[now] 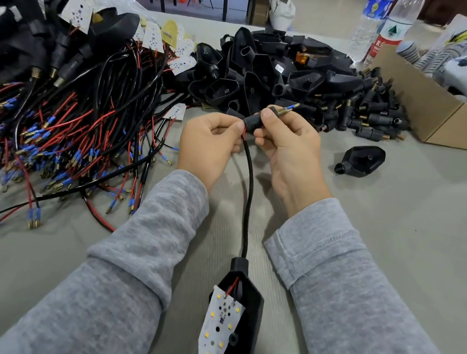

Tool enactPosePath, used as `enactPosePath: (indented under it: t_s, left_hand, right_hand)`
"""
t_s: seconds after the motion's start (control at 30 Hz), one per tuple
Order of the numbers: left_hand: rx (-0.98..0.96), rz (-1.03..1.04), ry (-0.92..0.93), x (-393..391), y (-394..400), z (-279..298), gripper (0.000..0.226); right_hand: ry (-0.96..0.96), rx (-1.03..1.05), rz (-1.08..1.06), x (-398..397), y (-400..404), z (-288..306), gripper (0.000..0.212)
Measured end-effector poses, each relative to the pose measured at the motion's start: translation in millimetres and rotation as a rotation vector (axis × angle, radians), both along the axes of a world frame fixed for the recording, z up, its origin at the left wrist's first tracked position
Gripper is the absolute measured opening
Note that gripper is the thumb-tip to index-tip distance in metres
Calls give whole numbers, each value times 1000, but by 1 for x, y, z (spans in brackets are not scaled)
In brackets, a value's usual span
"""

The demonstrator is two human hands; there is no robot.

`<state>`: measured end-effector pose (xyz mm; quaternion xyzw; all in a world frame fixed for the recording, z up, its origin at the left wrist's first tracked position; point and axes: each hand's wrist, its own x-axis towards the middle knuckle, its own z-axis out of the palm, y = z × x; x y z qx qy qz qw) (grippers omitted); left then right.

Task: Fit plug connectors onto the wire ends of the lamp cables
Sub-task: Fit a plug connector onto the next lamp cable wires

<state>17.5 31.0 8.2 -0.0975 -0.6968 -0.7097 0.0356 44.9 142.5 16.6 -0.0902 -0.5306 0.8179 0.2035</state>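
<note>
My right hand [285, 142] pinches a black plug connector [251, 123] with a brass threaded tip [284, 111]; a blue-sleeved wire end pokes out beyond the tip. My left hand [210, 139] pinches the red wire where the black lamp cable [249, 195] enters the connector. The cable runs down toward me to a black lamp housing [243, 322] holding a white LED board [219, 325].
A tangle of red and black cables with blue terminals [66, 142] fills the left. Black lamp housings [266, 73] and loose plug connectors [371, 116] pile up behind my hands. One housing [362, 161] lies at the right. A cardboard box [435, 111] and water bottles [380, 28] stand far right.
</note>
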Motion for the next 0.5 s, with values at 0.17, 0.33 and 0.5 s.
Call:
enactPosePath:
  t_s: [0.17,0.33,0.5]
  left_hand:
    - [25,33,28,1,0,2,9]
    - [-9,34,-27,1,2,3,11]
    - [-41,-23,-108,1,1,3,13]
  right_hand:
    - [10,-7,9,1,0,0,8]
    - [16,-33,2,0,3,-1,8]
    - [13,-90,-8,1,5,0,7]
